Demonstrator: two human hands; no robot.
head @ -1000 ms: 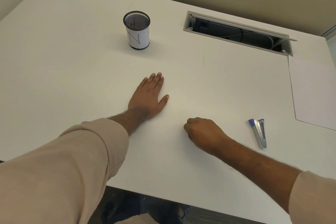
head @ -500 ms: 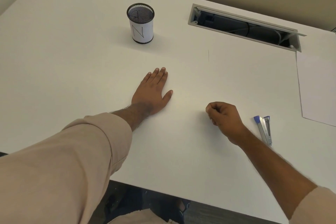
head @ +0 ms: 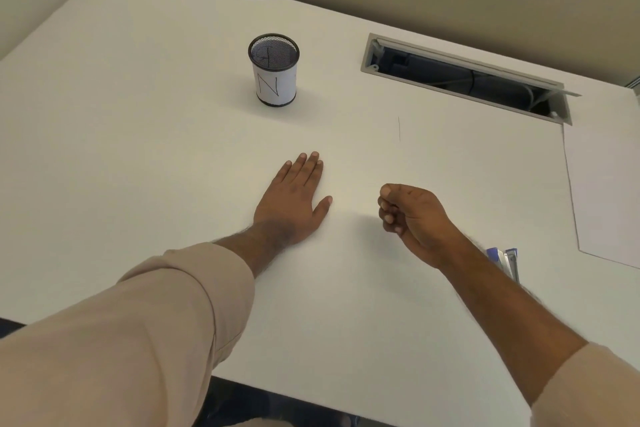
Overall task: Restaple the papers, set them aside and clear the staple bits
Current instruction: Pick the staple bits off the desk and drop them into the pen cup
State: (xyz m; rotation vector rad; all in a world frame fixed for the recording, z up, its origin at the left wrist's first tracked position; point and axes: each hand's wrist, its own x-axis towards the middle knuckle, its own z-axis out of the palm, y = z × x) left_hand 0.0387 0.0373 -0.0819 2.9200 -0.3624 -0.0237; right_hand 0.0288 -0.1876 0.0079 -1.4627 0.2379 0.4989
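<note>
My left hand (head: pixel 294 199) lies flat, palm down, on the white desk (head: pixel 138 149), holding nothing. To its right, my right hand (head: pixel 412 215) hovers just above the desk, fingers curled in and thumb pressed to the fingertips; nothing shows between them. A blue and silver stapler (head: pixel 507 262) lies near my right forearm, which hides part of it. The white papers (head: pixel 609 191) lie flat at the desk's right edge. A thin dark line (head: pixel 399 128) marks the desk beyond my right hand. No staple bits are visible.
A black mesh cup (head: pixel 275 80) with a white label reading N stands upright beyond my left hand. An open cable slot (head: pixel 464 80) with a raised lid is sunk into the desk at the back right. The desk's front edge runs under my forearms.
My right hand has lifted off the desk and moved away from my body, staying closed. Its forearm now covers part of the stapler. My left hand has stayed flat.
</note>
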